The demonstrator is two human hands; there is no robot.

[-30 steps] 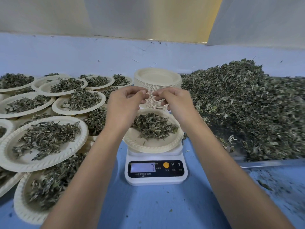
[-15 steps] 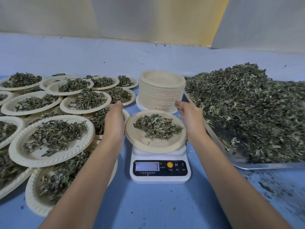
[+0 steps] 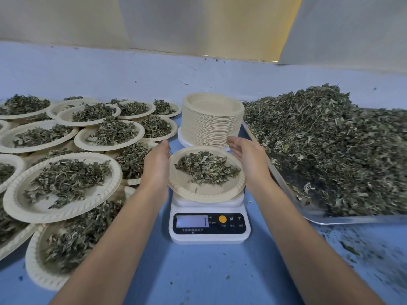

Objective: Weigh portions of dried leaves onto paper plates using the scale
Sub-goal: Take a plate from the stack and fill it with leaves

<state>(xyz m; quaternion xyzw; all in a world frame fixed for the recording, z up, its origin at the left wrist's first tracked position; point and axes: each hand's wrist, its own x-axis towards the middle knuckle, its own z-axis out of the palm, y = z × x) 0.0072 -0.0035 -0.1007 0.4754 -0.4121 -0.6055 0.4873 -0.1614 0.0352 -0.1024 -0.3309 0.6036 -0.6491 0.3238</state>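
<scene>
dried leaves (image 3: 66, 183) top a crowd of filled plates (image 3: 19, 205) that overlap and pile on one another across the left side of a blue table (image 3: 198, 278), from its near edge to its far side. just right of them, the person's left hand (image 3: 156, 166) stands on edge, fingers straight and together, its palm against the left rim of a paper plate (image 3: 187, 191); the hand is released and grasps nothing. that plate sits on a white scale (image 3: 209, 236) at the middle of the table and carries a small portion of leaves (image 3: 206, 167), heaped mostly on its far half, with bare plate showing on the near side. the scale's display (image 3: 191, 221), on the near face, reads a single 7; an orange button (image 3: 222, 219) and keys marked m and t lie to the display's right. just beyond the scale stands a tall stack of empty plates (image 3: 212, 126), its top plate bare. the right hand (image 3: 248, 160) is held at the plate's right rim, palm turned inward toward the leaves, fingers extended and loose, gripping nothing; whether it touches the rim cannot be told. farther right, a metal tray (image 3: 330, 220) holds a large heap of loose leaves (image 3: 330, 146) that climbs toward the far right, and leaf crumbs (image 3: 349, 248) dot the table near the tray's near edge.
</scene>
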